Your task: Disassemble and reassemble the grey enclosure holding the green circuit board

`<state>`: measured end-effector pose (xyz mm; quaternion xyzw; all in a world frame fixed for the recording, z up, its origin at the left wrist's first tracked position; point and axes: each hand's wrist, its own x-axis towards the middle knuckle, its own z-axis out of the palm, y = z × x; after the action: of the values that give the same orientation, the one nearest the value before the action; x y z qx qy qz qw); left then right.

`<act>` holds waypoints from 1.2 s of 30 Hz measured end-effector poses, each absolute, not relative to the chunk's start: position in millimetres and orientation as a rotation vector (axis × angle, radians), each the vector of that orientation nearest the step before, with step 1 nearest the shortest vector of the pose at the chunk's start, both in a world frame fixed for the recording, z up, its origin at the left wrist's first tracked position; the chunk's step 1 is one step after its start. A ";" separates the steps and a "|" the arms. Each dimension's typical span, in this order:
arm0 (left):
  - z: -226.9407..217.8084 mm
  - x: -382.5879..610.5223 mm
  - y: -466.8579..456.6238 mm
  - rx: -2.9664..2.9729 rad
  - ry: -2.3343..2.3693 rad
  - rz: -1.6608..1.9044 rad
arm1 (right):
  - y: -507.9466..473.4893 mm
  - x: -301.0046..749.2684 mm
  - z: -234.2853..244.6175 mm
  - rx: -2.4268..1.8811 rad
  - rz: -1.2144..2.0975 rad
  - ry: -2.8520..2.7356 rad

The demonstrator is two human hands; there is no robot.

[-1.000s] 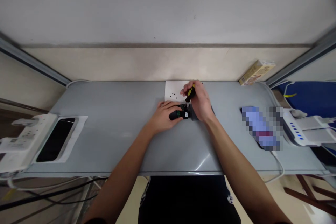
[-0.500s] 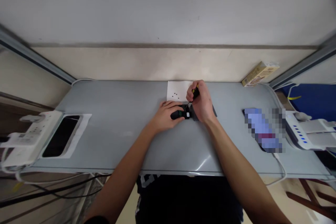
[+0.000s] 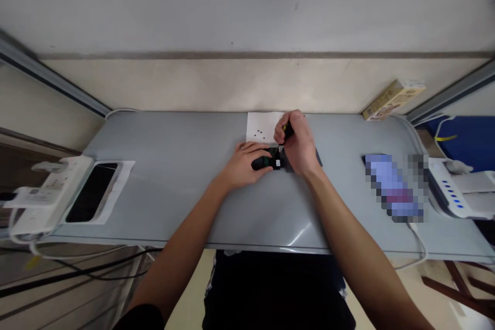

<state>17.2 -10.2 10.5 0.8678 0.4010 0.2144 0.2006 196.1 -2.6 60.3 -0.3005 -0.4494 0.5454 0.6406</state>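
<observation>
My left hand (image 3: 244, 166) is wrapped round a small black device (image 3: 277, 161), holding it down on the table. Its insides show a dark part with green and a small white label; the exact kind I cannot make out. In my right fist (image 3: 298, 144) is a screwdriver (image 3: 287, 131) with a black and yellow handle. Its thin shaft slants down left to the device, near my left fingertips. Behind both hands lies a sheet of white paper (image 3: 260, 122) with several tiny dark screws (image 3: 259, 134) on it. A flat dark grey piece (image 3: 318, 157) is partly hidden beneath my right hand.
On the grey table (image 3: 166, 175), a phone (image 3: 93, 193) and a white power strip (image 3: 52, 193) are at the left. At the right lie a blurred-out phone (image 3: 392, 185), a charging station (image 3: 444, 185) and cables. A yellowish box (image 3: 392, 100) leans against the back wall.
The camera view has shifted slightly, so the table appears higher. Both hands keep their grips, with the screwdriver still at the device.
</observation>
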 end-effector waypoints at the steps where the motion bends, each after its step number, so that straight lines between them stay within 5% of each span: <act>1: 10.3 17.0 -10.4 2.429 1.116 0.605 | -3.4 196.7 60.6 -0.680 1.237 -1.044; 36: 10.6 16.7 -10.5 2.428 1.101 0.627 | 3.8 215.1 64.0 -0.719 1.212 -1.086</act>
<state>16.7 -10.5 10.6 0.8687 0.3939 0.2244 0.1998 215.1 3.8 64.0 -0.3140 -0.4743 0.5290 0.6298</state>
